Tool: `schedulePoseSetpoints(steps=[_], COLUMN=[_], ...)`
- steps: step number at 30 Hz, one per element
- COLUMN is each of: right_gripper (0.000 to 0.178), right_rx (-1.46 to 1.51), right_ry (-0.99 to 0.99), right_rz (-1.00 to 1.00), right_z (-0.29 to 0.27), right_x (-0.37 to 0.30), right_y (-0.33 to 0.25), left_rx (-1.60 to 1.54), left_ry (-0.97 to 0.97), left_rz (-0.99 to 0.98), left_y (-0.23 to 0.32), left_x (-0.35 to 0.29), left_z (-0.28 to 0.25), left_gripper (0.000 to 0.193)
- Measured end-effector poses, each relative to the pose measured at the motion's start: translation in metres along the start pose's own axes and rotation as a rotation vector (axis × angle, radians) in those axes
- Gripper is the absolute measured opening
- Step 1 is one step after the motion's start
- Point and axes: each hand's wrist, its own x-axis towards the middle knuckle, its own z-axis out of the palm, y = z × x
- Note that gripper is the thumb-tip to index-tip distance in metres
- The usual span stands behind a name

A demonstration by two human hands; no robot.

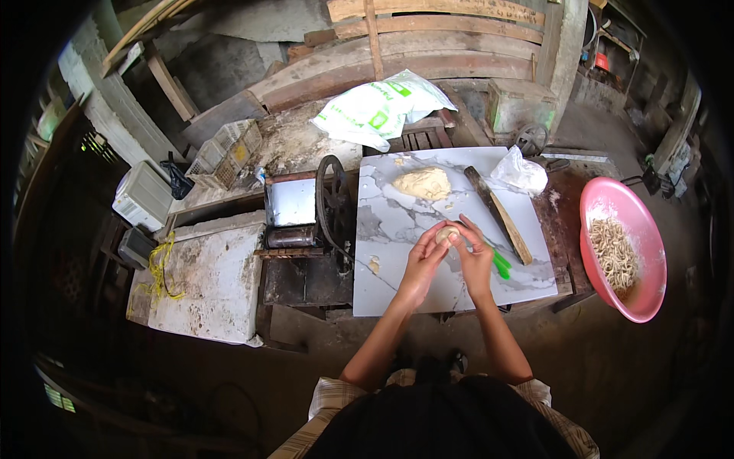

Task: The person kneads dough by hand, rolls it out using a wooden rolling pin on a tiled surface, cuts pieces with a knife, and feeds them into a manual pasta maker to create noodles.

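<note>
Both my hands are raised over a marble-patterned board [382,206] and pinch a small round lump of dough [446,235] between them. My left hand [422,262] has its fingers closed on the lump's left side. From the other side, the thumb and fingers of my right hand [475,256] press on it. Beyond them lies a larger mound of pale dough [423,183], with small scraps around it. A long wooden stick [498,216] rests slantwise to the right of the mound. Close by my right hand is a bright green object [501,265], partly hidden.
Left of the board stands a roller machine [293,237] with a large wheel [332,199]. A pink basin [650,287] holding pale dough strips [612,252] is at the right. Behind are a clear plastic bag [520,170], a white-green sack [382,111] and a plastic basket [222,157].
</note>
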Motion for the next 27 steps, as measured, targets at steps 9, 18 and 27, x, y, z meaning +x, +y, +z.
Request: schedulePoseSetpoints(steps=[9, 18, 27], right_gripper=[0.021, 0.019, 0.039], right_rx=[0.393, 0.206, -0.522], right_ry=[0.089, -0.156, -0.305], right_rz=[0.310, 0.538, -0.082], right_z=[0.010, 0.017, 0.019], right_x=[-0.003, 0.005, -0.015], right_y=[-0.002, 0.062, 0.086], left_rx=[0.301, 0.415, 1.438], left_ry=[0.172, 0.258, 0.154], left_rz=[0.134, 0.017, 0.347], left_y=[-0.021, -0.051, -0.066], left_x=[0.014, 0.029, 0.021], left_z=[-0.022, -0.066, -0.098], left_gripper=[0.031, 0.027, 0.046])
